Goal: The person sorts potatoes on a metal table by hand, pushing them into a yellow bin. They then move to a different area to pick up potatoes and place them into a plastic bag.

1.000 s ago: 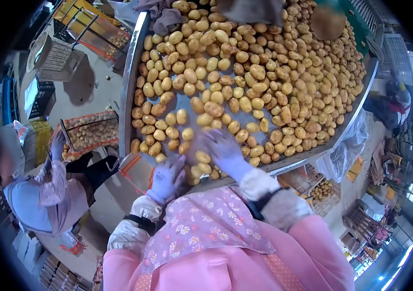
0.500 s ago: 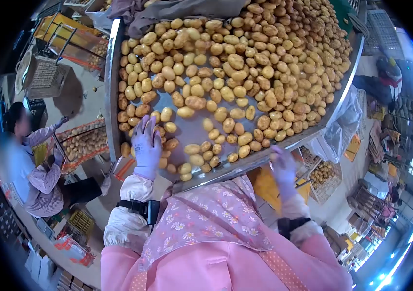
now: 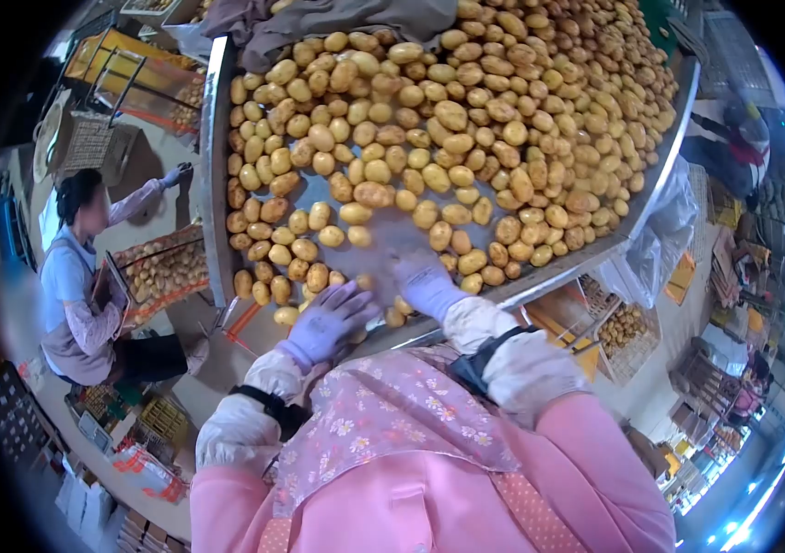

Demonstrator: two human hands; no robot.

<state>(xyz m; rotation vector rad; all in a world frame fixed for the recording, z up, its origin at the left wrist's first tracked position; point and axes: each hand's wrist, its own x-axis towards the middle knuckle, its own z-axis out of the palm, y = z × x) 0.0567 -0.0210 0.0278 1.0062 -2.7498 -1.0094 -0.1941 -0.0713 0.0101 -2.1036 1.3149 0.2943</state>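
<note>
Many small yellow-brown potatoes (image 3: 503, 129) lie heaped on a metal sorting table (image 3: 219, 175) in front of me, thickest at the back and right. My left hand (image 3: 330, 323), in a pale purple glove, rests at the near edge with its fingers stretched out over a few potatoes. Close to its right, my right hand (image 3: 425, 281), gloved the same way, reaches in over the tray. Its fingers are smeared by motion, and whether any potato is in them does not show. Both hands are among the loose potatoes near the front rim.
A grey cloth (image 3: 346, 23) lies over the far left edge. At right hangs a clear plastic bag (image 3: 655, 244), with a crate of potatoes (image 3: 627, 327) below. On the left, a co-worker (image 3: 84, 276) sits beside a netted rack of potatoes (image 3: 167, 263).
My right hand has come from outside the right edge onto the table. My left hand has moved right and toward me, and potatoes near the front have shifted. The co-worker has moved right.
</note>
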